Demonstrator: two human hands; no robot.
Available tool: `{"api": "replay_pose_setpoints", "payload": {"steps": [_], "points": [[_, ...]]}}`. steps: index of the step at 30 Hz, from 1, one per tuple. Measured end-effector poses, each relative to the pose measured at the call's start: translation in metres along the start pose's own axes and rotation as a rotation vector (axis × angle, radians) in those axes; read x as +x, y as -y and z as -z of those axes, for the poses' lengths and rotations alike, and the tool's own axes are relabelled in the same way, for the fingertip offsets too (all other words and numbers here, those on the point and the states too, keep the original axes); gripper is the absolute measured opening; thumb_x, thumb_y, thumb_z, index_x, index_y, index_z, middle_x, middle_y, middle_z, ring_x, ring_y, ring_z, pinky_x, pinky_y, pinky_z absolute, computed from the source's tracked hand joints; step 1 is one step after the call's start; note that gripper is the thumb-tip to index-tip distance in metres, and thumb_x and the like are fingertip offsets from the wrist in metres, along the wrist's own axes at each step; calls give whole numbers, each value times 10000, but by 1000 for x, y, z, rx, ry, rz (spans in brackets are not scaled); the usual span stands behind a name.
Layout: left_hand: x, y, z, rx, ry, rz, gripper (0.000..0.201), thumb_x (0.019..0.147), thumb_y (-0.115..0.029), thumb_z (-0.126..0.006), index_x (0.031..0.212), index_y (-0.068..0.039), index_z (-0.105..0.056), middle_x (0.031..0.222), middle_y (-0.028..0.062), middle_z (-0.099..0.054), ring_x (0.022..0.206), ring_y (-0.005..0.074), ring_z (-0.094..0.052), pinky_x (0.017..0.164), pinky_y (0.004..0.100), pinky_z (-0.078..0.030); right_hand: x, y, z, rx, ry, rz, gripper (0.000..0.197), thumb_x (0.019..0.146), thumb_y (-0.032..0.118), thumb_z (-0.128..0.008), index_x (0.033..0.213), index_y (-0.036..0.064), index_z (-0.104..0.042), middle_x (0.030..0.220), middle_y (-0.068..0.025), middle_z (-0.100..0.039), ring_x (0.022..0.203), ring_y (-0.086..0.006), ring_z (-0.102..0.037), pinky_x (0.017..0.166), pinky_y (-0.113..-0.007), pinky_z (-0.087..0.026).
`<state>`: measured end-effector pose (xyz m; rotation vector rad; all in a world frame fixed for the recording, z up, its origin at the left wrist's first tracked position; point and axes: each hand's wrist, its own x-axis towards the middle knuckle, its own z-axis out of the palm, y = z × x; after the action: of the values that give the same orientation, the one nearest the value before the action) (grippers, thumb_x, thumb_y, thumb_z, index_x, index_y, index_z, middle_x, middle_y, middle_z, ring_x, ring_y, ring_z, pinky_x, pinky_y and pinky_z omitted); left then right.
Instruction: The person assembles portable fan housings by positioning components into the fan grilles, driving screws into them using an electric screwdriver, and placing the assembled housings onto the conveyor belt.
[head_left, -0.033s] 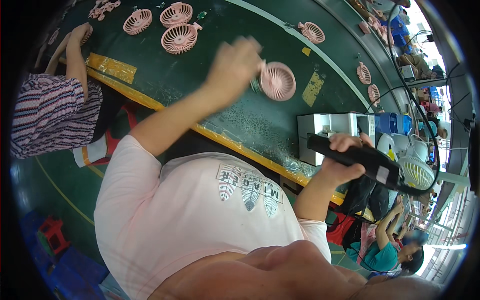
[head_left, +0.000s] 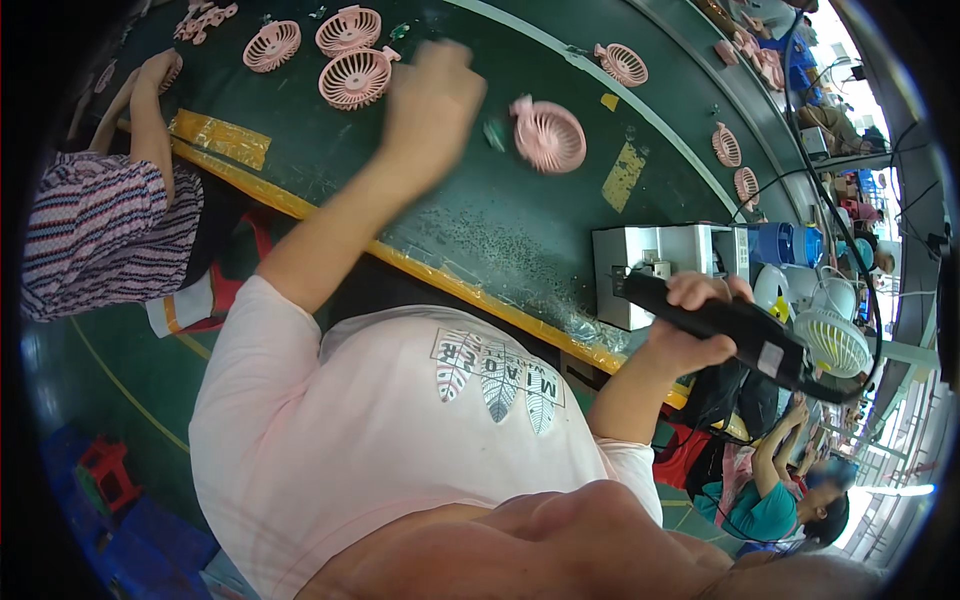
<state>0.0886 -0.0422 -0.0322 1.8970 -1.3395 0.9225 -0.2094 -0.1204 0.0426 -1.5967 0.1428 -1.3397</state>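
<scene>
My left hand [head_left: 435, 105] is over the green bench, smeared by motion, so its fingers are hard to read. It is just right of a pink round fan grille [head_left: 355, 79], and I cannot tell if they touch. To its right lies a pink fan housing [head_left: 549, 137], slightly blurred, with a small green part [head_left: 495, 135] beside it. My right hand [head_left: 703, 320] is wrapped round a black electric screwdriver [head_left: 740, 333], held above the bench's right end with its tip by a white-grey box [head_left: 625, 275].
More pink grilles [head_left: 272, 46] lie at the far left, others [head_left: 622, 65] beyond the white line. Yellow tape [head_left: 480, 292] runs along the bench's near edge. A co-worker's arm [head_left: 150, 110] works at the left. A small fan [head_left: 832, 342] and blue bins [head_left: 775, 243] stand at the right.
My left hand has moved left, away from the pink housing. The housing has shifted slightly up and left. My right hand and the screwdriver have barely moved.
</scene>
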Motion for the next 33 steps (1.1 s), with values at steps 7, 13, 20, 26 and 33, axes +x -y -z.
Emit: {"api": "replay_pose_setpoints", "payload": {"steps": [7,13,20,26,33], "points": [[-55,32,26,129,435,320,406,749,-147,-567,1148,-125,-491,1179,131,-416,1147,311,-346,937,618,-203,11,12,12,42,-81,193,598,694,521,-636,996,48,-431,645,-71,-505,556,-191,-521,571,-314,-437],[-63,-70,33,-467,364,25,95,670,-146,-590,735,-78,-605,943,73,-523,871,251,-487,703,395,-380,25,9,6,-13,-61,-107,560,663,540,-650,949,94,-469,658,-56,-502,588,-183,-477,592,-306,-395],[-67,-118,34,-851,438,-165,109,677,-129,-605,724,-32,-583,1038,101,-505,952,209,-479,758,328,-374,4,-13,-10,54,-37,-145,654,684,634,-554,1005,80,-423,633,-40,-472,570,-168,-471,587,-306,-398],[-78,-117,32,-824,417,-164,129,665,-136,-628,711,-28,-573,1061,105,-508,942,219,-489,760,331,-375,-19,-26,-34,26,51,-109,683,650,612,-606,986,48,-415,629,-58,-484,541,-187,-496,557,-319,-428],[-89,-122,37,-844,381,-154,152,642,-127,-649,687,-11,-563,1085,114,-496,931,242,-500,767,357,-384,-33,-32,-44,80,138,-79,633,664,554,-633,950,31,-417,631,-72,-498,549,-199,-507,560,-324,-442]]}}
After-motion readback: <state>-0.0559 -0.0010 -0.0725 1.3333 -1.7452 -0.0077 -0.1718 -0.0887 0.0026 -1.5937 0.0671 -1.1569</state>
